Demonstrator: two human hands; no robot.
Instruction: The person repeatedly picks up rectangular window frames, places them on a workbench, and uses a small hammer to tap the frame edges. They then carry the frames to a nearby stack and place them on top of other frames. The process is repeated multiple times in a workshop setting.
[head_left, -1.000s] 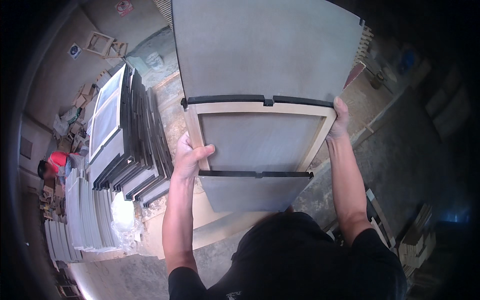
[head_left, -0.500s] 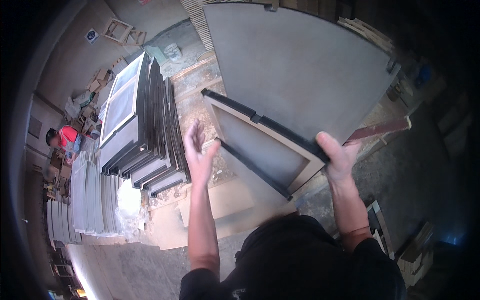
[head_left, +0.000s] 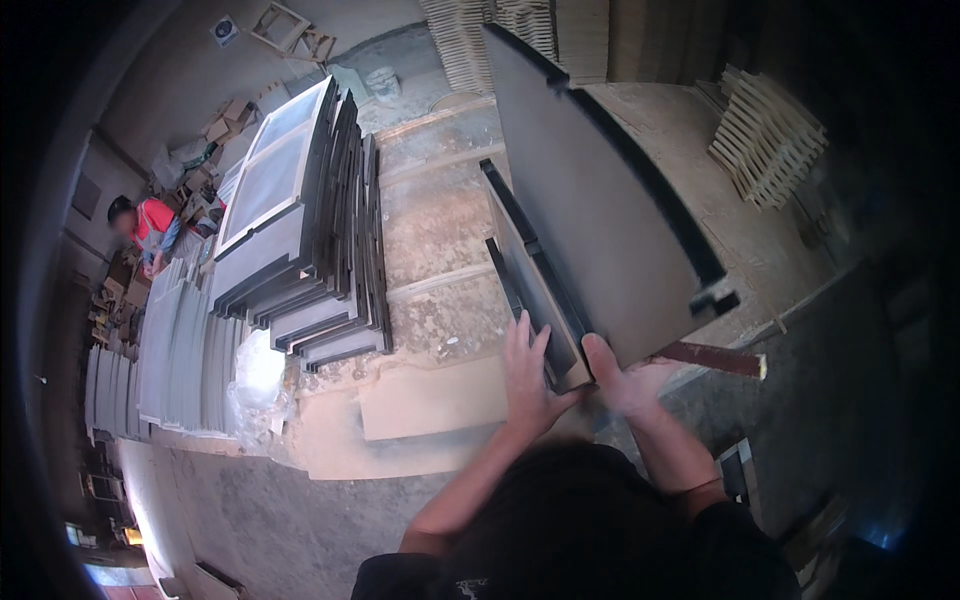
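**Dim workshop, panel assembly [head_left: 610, 220] on edge**

At the far left, a person in a red top [head_left: 150, 225] is bent over near cluttered boxes. Below, a row of thin grey boards [head_left: 175, 365] stands packed together, with crumpled clear plastic [head_left: 262, 390] just beside it, glaring white. Next is a tilted stack of black-edged panels [head_left: 268, 190], its top piece bordered in pale wood.

In the middle runs a dusty wooden platform [head_left: 435, 230], with a flat tan board [head_left: 430, 398] lying along its near side. The left hand [head_left: 532, 378] touches the left side of the assembly's near end, fingers apart; whether its grip pinches cannot be told. The assembly, grey with black edges and pale wood, stands between the hands, its large sheet to the right; its lower support is hidden. The right hand [head_left: 625, 382] has its grip closed on the near lower corner, thumb toward the inner side.

Beyond it juts a reddish-brown bar [head_left: 715, 358]; farther right rises a stack of pale slats [head_left: 768, 137].
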